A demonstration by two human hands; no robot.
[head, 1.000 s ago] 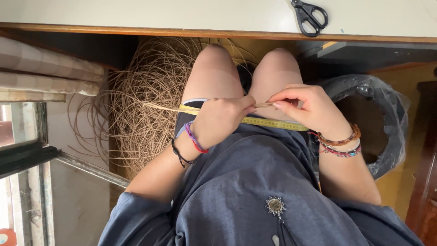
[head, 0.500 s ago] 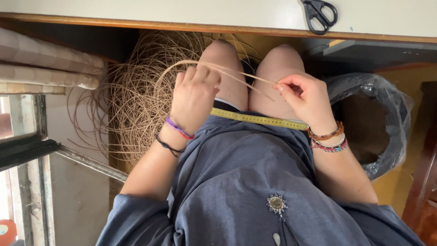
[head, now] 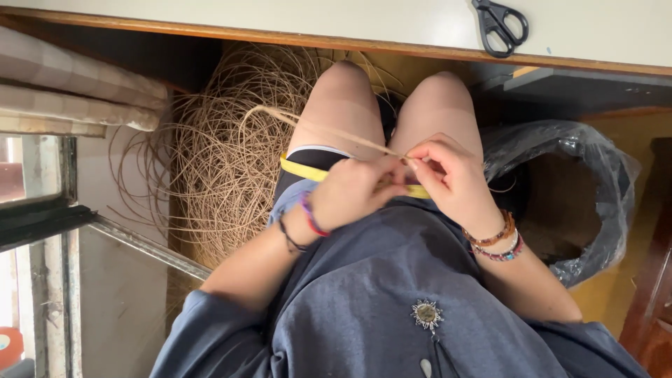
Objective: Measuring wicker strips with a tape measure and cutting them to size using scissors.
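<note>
Both hands are meeting over the lap: left hand point(head: 353, 192) and right hand point(head: 448, 175) are pinching a cane strand point(head: 329, 131), fingers closed on it. The strand is running left of the knees toward the coil point(head: 224, 154), while it is lying along the yellow tape point(head: 301, 170) across the lap, apparently for measuring.

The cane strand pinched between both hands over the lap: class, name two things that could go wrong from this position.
The cane strand arcs back into the loose coil, so it may snag or tangle. The yellow tape measure lies loose across the lap under both hands, left hand, right hand, and could slip off.
</note>
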